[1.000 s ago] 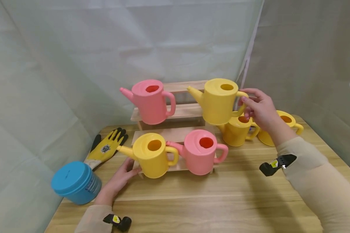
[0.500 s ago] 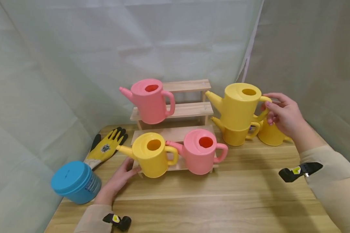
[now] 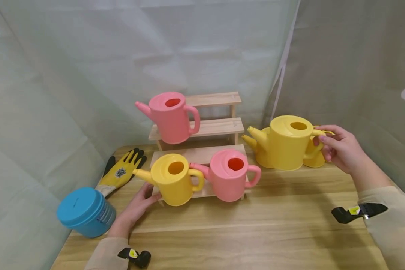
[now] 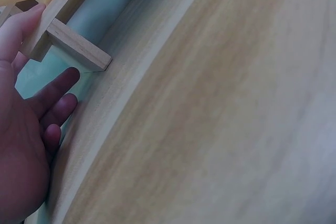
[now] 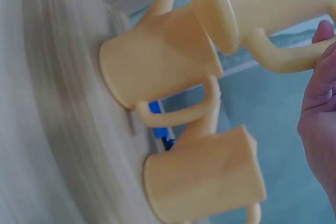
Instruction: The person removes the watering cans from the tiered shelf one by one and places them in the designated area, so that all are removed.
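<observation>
My right hand (image 3: 344, 148) grips the handle of a yellow watering can (image 3: 287, 146), its spout pointing left. Two more yellow watering cans stand on the table, one (image 5: 157, 56) nearer the held can and another (image 5: 205, 177) beside it in the right wrist view; the held can partly hides both in the head view. My left hand (image 3: 138, 204) holds the left end of the lowest board of a wooden stepped rack (image 3: 216, 126), thumb over the edge. On the rack are a pink watering can (image 3: 173, 123) higher up, and a yellow one (image 3: 175, 183) and a pink one (image 3: 229, 180) in front.
A blue lidded tub (image 3: 86, 212) stands at the table's left edge, with a yellow and black work glove (image 3: 121, 170) lying behind it. Pale cloth (image 3: 206, 45) hangs behind the table (image 3: 239, 236). A small blue item (image 5: 157, 119) shows between the standing cans.
My right hand has carried the yellow watering can from beside the rack's upper boards to the right and down, in front of the standing yellow cans. My left hand stays at the rack.
</observation>
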A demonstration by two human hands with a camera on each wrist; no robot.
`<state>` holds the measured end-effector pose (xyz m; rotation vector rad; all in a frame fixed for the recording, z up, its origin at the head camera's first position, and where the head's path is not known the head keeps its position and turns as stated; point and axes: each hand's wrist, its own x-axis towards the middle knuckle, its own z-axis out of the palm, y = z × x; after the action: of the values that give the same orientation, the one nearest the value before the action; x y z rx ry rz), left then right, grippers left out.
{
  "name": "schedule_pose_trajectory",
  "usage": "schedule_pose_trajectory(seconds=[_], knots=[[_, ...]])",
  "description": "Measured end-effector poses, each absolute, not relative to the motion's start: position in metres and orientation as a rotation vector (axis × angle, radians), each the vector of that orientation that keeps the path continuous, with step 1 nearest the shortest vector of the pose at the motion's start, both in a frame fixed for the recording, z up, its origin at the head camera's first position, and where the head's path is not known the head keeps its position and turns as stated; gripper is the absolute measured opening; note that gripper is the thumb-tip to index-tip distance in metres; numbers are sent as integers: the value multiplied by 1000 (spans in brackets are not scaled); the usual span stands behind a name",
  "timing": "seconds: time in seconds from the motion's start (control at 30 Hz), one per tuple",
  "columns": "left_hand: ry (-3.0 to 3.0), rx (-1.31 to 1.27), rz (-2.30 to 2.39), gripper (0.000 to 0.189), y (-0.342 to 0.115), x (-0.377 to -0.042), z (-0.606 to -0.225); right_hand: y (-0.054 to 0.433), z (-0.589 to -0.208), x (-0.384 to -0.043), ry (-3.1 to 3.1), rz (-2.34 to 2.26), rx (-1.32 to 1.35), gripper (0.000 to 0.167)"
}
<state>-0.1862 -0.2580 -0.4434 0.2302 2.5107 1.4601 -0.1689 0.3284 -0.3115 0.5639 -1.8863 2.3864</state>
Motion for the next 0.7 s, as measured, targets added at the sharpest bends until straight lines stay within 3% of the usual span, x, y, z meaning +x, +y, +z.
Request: schedule_pose_trajectory(seconds=[0.4, 0.7], knots=[[2499, 256, 1495, 72, -258, -186, -443, 346, -350, -168, -1707, 2626, 798, 39], [2503, 247, 1491, 71, -259, -188, -446, 348, -381, -169, -1768, 2698, 746, 41]])
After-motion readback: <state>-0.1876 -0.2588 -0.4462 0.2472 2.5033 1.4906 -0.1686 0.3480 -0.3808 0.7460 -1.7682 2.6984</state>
